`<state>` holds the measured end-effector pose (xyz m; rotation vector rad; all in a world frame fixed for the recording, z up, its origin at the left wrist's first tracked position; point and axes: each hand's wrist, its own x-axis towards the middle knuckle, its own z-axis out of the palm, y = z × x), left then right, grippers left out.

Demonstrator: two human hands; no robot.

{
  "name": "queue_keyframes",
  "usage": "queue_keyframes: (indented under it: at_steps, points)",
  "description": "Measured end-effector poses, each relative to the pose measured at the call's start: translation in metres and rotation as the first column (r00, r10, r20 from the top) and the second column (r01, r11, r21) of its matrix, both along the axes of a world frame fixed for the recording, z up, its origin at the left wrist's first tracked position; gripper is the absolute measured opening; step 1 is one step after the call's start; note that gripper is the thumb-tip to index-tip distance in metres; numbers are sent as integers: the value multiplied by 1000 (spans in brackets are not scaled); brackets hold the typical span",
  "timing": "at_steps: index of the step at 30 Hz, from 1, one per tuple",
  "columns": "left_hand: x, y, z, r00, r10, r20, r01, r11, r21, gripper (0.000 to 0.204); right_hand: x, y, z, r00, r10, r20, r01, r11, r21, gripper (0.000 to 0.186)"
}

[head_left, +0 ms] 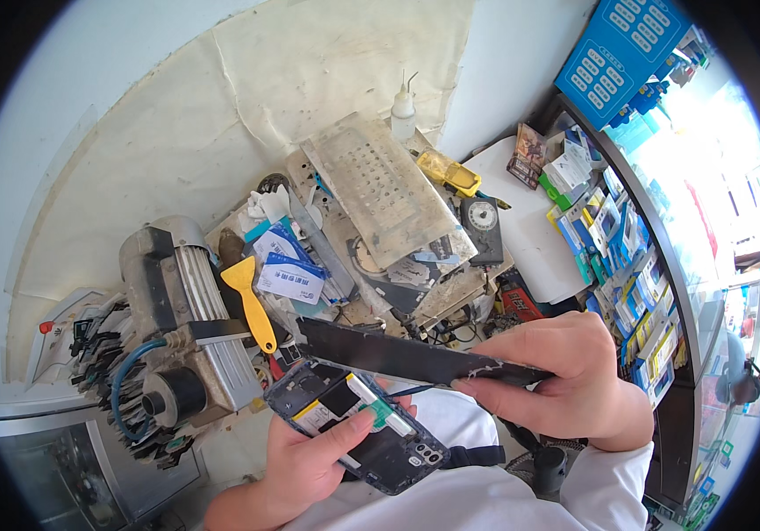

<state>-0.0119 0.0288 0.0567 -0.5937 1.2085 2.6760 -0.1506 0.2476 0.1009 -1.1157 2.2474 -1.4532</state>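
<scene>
My left hand grips a smartphone body with its inner side bared. White, yellow and green strips lie across the dark body, and round camera openings show at its lower right corner. The left thumb presses on the green and white part. Above it, my right hand pinches a thin, dark, phone-sized panel by its right end, thumb below and fingers over the top. This panel is tilted nearly edge-on, so its face is hard to make out. Its left end hangs just over the phone body; whether they touch I cannot tell.
A grey motor-like machine stands left, beside a yellow scraper and blue-white cards. Behind are a worn metal plate, a dropper bottle and a yellow multimeter. Boxed goods line the right side by a glass case.
</scene>
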Motion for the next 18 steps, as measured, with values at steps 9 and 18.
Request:
queue_keyframes:
  at_steps: [9,18]
  points:
    - [0,-1,0,999,-39,21,38,998,44,31,-2,4,1,1000,-1,-7,0,1000,-15,21]
    - [4,0,-2,995,-1,98,1,1000,0,33,-3,4,-6,993,-51,102,48,998,35,21]
